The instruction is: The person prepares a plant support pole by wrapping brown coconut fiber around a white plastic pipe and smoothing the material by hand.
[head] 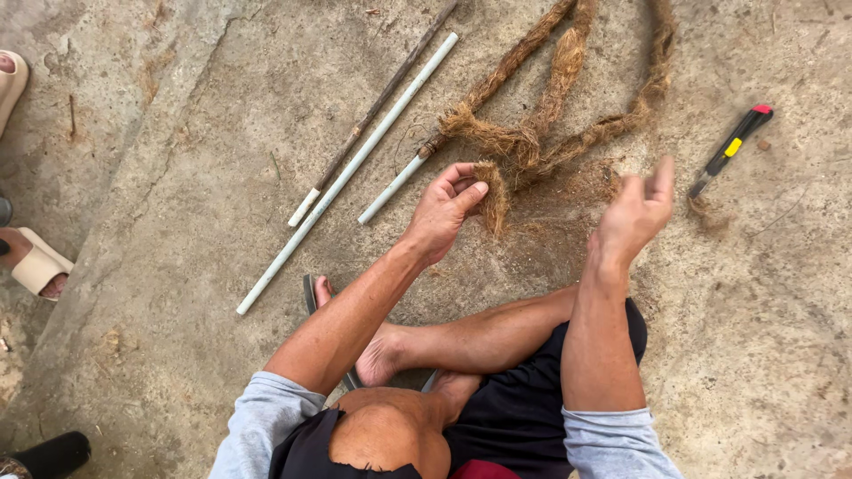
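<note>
Head view: your left hand (446,208) pinches a tuft of the brown, hairy coconut-fibre rope (541,106) lying on the concrete ground (177,177). Your right hand (637,213) hangs open, empty. Loose pinch? I think the fibres could slip apart. The yellow-and-black utility knife (730,149) lies near; reaching carelessly could cut you.

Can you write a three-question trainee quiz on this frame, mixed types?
1. True or false: the left hand pinches a tuft at the end of the brown fibre rope.
2. Which thing lies on the concrete nearest the right hand? A) the utility knife B) the long white pipe C) the tan sandal
3. Fill in: the right hand holds ____.

Key
1. True.
2. A; the pipe and the sandal lie off to the left hand's side.
3. Nothing; it is raised and open above the loose fibres, apart from the rope.
</note>
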